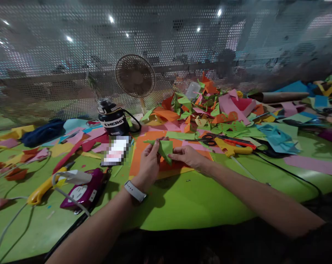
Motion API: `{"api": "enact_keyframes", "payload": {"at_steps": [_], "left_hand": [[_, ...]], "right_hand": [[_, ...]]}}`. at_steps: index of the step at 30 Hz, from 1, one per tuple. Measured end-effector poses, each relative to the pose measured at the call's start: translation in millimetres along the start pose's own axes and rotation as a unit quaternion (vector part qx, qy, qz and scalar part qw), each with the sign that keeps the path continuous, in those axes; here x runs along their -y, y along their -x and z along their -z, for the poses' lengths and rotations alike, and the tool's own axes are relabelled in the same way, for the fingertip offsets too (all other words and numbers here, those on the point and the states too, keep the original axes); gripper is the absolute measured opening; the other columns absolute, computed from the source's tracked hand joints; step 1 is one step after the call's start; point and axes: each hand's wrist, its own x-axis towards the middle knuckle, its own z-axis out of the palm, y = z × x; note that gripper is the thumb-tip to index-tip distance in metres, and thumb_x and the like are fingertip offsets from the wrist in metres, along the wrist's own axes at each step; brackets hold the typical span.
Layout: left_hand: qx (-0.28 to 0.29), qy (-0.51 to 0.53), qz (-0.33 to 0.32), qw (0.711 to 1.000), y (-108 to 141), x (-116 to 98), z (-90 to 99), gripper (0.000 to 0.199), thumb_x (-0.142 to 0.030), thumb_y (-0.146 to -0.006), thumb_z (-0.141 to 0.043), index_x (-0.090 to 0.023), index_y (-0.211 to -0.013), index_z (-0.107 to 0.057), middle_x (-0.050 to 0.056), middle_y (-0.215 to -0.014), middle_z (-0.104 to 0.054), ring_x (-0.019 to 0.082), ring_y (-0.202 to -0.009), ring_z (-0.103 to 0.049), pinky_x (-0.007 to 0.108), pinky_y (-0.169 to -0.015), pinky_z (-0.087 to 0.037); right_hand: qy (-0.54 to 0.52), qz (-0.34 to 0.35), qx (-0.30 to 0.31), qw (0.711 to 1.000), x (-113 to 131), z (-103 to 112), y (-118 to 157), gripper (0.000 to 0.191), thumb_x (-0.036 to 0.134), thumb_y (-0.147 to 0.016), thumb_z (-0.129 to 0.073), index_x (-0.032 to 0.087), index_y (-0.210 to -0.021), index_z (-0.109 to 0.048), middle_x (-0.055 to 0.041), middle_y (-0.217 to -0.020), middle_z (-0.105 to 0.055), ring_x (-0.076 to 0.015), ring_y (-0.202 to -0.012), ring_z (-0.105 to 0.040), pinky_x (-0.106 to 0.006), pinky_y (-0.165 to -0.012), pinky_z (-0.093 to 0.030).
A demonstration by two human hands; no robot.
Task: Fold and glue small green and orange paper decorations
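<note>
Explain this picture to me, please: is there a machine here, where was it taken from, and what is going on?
There is no machine: these are a person's two bare hands. The one picture comes from a camera worn on their head, looking forward and down. The left hand, with a watch on its wrist, and the right hand hold a piece of green paper between them, above orange sheets. On the green table you also see a heap of coloured scraps, a dark bottle and a purple power socket. A fan stands towards the back.
</note>
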Motion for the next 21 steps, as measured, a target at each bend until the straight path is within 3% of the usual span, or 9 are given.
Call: {"api": "enact_keyframes", "payload": {"at_steps": [3, 6, 10, 13, 15, 18, 21], "left_hand": [[-0.007, 0.004, 0.003, 1.0, -1.6, -2.5, -1.0, 0.009, -0.023, -0.079, -0.068, -0.015, -0.082, -0.069, 0.007, -0.086, -0.074, 0.018, -0.088, -0.068, 0.024, -0.075, -0.053], [-0.052, 0.016, -0.024, 0.998, -6.8, -12.7, -0.7, 0.007, -0.018, -0.08, -0.066, -0.018, -0.073, -0.067, 0.004, -0.08, -0.073, 0.015, -0.083, -0.068, 0.022, -0.075, -0.052], [-0.115, 0.05, -0.049, 0.991, -13.9, -25.0, 2.9, 0.015, -0.013, -0.083, -0.062, -0.019, -0.069, -0.064, 0.0, -0.077, -0.071, 0.009, -0.071, -0.067, 0.017, -0.072, -0.051], [-0.138, 0.066, -0.034, 0.988, -14.8, -24.1, 5.6, 0.012, -0.013, -0.082, -0.064, -0.018, -0.071, -0.061, -0.003, -0.072, -0.069, 0.006, -0.06, -0.064, 0.015, -0.061, -0.049], [-0.139, 0.068, -0.018, 0.988, -13.7, -21.0, 6.8, 0.01, -0.017, -0.078, -0.068, -0.018, -0.073, -0.06, -0.005, -0.064, -0.066, 0.006, -0.052, -0.06, 0.014, -0.052, -0.047], [-0.136, 0.08, 0.016, 0.987, -11.5, -18.1, 8.0, 0.022, -0.027, -0.073, -0.075, -0.019, -0.069, -0.055, -0.01, -0.046, -0.052, 0.005, -0.037, -0.049, 0.015, -0.04, -0.04], [-0.091, 0.083, 0.05, 0.991, -9.5, -19.0, 8.5, 0.032, -0.038, -0.071, -0.076, -0.02, -0.065, -0.05, -0.012, -0.041, -0.043, 0.005, -0.033, -0.042, 0.016, -0.037, -0.036]], "right_hand": [[0.03, -0.015, -0.007, 0.999, 1.7, -1.6, 2.2, 0.031, 0.043, -0.064, -0.078, 0.013, -0.064, -0.07, 0.0004, -0.06, -0.066, -0.009, -0.055, -0.054, -0.024, -0.06, -0.043], [0.039, -0.048, 0.003, 0.998, 0.8, -2.1, 5.3, 0.026, 0.039, -0.064, -0.078, 0.013, -0.066, -0.071, 0.0008, -0.059, -0.066, -0.0073, -0.048, -0.052, -0.022, -0.051, -0.039], [0.004, -0.057, 0.017, 0.998, -3.2, -2.5, 7.1, 0.026, 0.036, -0.062, -0.078, 0.013, -0.073, -0.072, -0.0045, -0.07, -0.072, -0.0129, -0.063, -0.065, -0.021, -0.053, -0.043], [0.009, -0.038, -0.028, 0.999, -0.9, -0.9, 5.7, 0.027, 0.037, -0.063, -0.076, 0.013, -0.075, -0.071, -0.0057, -0.071, -0.073, -0.0139, -0.063, -0.066, -0.021, -0.05, -0.043], [0.024, -0.021, -0.06, 0.998, 6.7, 2.2, 4.8, 0.023, 0.036, -0.066, -0.074, 0.014, -0.073, -0.071, -0.0051, -0.069, -0.073, -0.0122, -0.059, -0.064, -0.02, -0.05, -0.043], [0.041, 0.001, -0.089, 0.995, 27.3, 9.8, 5.8, 0.019, 0.033, -0.071, -0.071, 0.014, -0.073, -0.069, -0.0053, -0.074, -0.074, -0.0109, -0.061, -0.065, -0.02, -0.053, -0.043], [0.066, 0.024, -0.106, 0.992, 51.4, 19.3, 9.4, 0.018, 0.032, -0.074, -0.069, 0.014, -0.075, -0.069, -0.0063, -0.08, -0.074, -0.0109, -0.064, -0.066, -0.019, -0.054, -0.042]]}}
